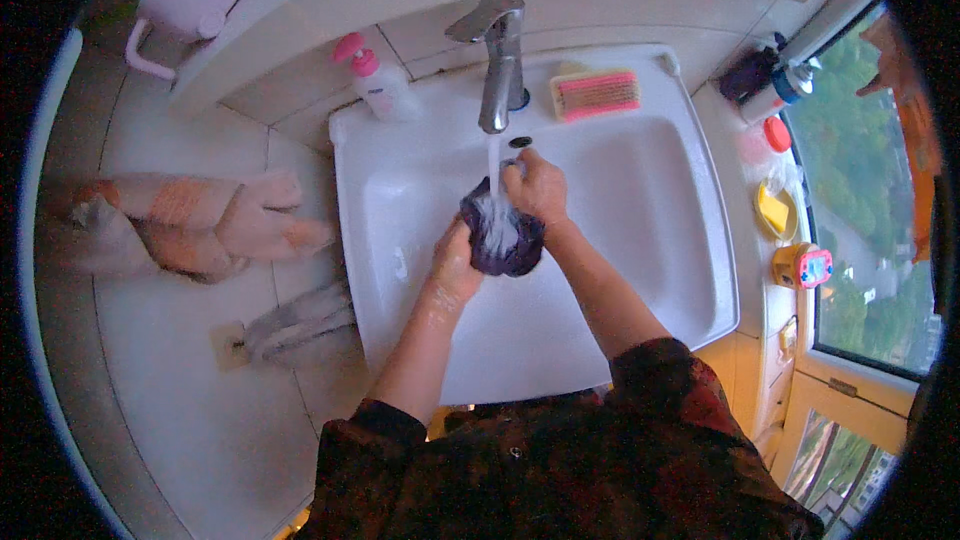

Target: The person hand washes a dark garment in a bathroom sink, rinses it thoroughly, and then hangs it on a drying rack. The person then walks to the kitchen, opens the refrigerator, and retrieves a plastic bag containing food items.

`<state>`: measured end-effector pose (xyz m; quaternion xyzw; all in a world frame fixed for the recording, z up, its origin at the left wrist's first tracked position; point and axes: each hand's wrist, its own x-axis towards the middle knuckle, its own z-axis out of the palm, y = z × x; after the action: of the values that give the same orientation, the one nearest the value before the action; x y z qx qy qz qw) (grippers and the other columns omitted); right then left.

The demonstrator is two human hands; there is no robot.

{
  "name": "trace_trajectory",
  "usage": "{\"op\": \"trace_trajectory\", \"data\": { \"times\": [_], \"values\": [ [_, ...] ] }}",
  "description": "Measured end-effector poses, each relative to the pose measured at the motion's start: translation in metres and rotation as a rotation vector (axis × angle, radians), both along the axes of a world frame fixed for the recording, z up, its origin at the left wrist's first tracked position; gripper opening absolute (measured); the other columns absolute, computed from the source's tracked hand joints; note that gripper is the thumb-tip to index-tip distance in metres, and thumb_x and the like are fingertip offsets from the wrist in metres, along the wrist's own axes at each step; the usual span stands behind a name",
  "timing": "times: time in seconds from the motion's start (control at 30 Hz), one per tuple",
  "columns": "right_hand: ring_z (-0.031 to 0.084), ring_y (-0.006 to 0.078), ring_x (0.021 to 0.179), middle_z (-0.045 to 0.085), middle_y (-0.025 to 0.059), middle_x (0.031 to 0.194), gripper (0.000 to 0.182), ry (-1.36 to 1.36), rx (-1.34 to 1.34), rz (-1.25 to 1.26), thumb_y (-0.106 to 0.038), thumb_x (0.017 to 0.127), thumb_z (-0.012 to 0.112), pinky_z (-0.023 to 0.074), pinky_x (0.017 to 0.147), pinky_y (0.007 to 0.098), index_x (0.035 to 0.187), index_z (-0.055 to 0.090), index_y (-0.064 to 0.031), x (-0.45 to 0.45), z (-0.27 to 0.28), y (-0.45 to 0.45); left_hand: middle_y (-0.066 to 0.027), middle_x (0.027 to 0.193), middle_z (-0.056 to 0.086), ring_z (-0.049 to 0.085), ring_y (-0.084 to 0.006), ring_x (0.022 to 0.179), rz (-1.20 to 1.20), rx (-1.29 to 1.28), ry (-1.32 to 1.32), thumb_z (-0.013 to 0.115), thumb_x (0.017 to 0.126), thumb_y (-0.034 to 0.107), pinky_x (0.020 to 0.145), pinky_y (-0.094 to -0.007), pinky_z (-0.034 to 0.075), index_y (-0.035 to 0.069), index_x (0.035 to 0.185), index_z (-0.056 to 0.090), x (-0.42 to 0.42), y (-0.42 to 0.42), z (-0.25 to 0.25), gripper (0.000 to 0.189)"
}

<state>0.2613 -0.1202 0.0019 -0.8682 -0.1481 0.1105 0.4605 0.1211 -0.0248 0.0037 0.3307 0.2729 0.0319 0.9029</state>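
Observation:
Water runs from a chrome faucet [495, 82] onto a dark purple cloth item [506, 255], which I hold over the white sink [637, 240]. My left hand [456, 259] grips the left side of the cloth, and suds or water cling to that wrist. On the cloth's upper right edge, my right hand [541, 187] has its fingers curled around the fabric. Folds of the cloth bunch up between both hands beneath the stream. What kind of garment or cloth it is cannot be told.
A pump bottle [386, 90] and a pink-bristled scrub brush [598, 94] stand on the sink's back rim. Towels [202, 221] hang on the left wall. On the right windowsill are a spray can [780, 94], a red-lidded jar [769, 139] and yellow soap [774, 210] in a dish.

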Motion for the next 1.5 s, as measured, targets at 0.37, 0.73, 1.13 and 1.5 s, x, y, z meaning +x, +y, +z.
{"op": "trace_trajectory", "data": {
  "times": [0.37, 0.73, 1.13, 1.5],
  "values": [
    [0.068, 0.0381, 0.091, 0.07, 0.0215, 0.095, 0.03, -0.004, 0.133, 0.241, -0.031, 0.082, 0.056, 0.0538, 0.078, 0.0445, 0.086, 0.072, -0.0064, -0.118, 0.084, 0.0, -0.0071, 0.125, 0.059, 0.058, -0.0238, 0.114, -0.07, -0.201, -0.025, 0.038, 0.103, 0.042, 0.1, -0.0424, 0.047, 0.013, 0.131, 0.052, 0.006, 0.006, 0.02, 0.042],
    [0.058, 0.0189, 0.104, 0.06, 0.0116, 0.116, 0.05, 0.608, 0.584, 0.471, -0.025, 0.093, 0.066, 0.0472, 0.093, 0.0358, 0.134, 0.047, -0.0053, -0.02, 0.052, -0.05, -0.0088, 0.114, 0.061, 0.058, -0.0208, 0.105, -0.269, 1.115, -0.091, 0.061, 0.084, 0.003, 0.095, -0.0341, 0.046, 0.006, 0.138, 0.044, 0.037, 0.015, 0.08, 0.057],
    [0.068, 0.0348, 0.08, 0.066, 0.0195, 0.085, 0.024, -0.115, 0.254, 0.254, -0.015, 0.086, 0.054, 0.0533, 0.071, 0.0424, 0.107, 0.06, -0.0067, -0.149, 0.085, 0.006, -0.0064, 0.14, 0.049, 0.045, -0.0254, 0.129, -0.228, -0.181, -0.65, 0.04, 0.098, 0.049, 0.105, -0.06, 0.032, 0.019, 0.134, 0.05, -0.014, 0.048, -0.172, 0.048],
    [0.07, 0.034, 0.086, 0.07, 0.022, 0.087, 0.053, 0.366, 0.315, 0.288, -0.045, 0.084, 0.066, 0.0545, 0.078, 0.0423, 0.113, 0.062, -0.0015, -0.084, 0.061, -0.015, -0.007, 0.119, 0.064, 0.062, -0.0254, 0.107, -0.002, 0.212, 0.103, 0.048, 0.097, 0.052, 0.094, -0.0456, 0.051, 0.016, 0.127, 0.057, 0.012, 0.039, 0.024, 0.047]
  ]
}}
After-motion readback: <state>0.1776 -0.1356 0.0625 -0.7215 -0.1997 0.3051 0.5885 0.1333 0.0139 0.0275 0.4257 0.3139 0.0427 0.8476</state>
